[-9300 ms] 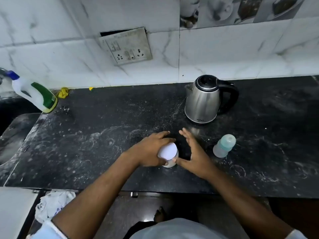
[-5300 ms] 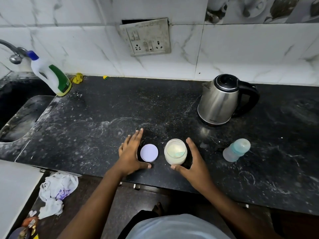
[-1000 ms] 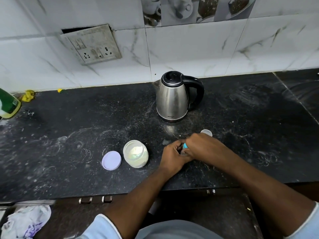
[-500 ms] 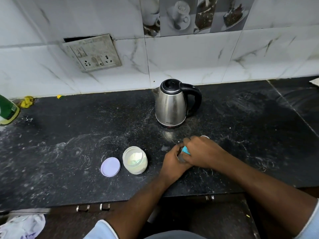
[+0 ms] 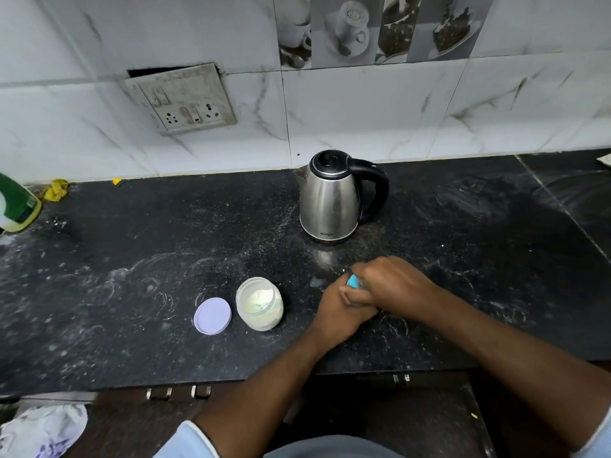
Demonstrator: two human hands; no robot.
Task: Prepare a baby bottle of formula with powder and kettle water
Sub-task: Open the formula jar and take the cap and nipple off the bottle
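Shiny brushed-steel kettle (image 5: 329, 200) (glossy black plastic handle (image 5: 383, 190)) on a matt, dusty black stone counter (image 5: 132, 242); translucent plastic jar (image 5: 259, 304) before it.

One kettle (image 5: 329, 200), one jar (image 5: 259, 304), one lid (image 5: 212, 315), one baby bottle (image 5: 352, 280), two hands (image 5: 344, 309) (image 5: 393, 282)

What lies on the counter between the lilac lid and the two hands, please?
The open jar of powder stands there, right beside the lilac lid, as the head view shows.

Left hand (image 5: 342, 309) and right hand (image 5: 395, 280) pressed together, fingers (image 5: 362, 268) curled, forearms converging
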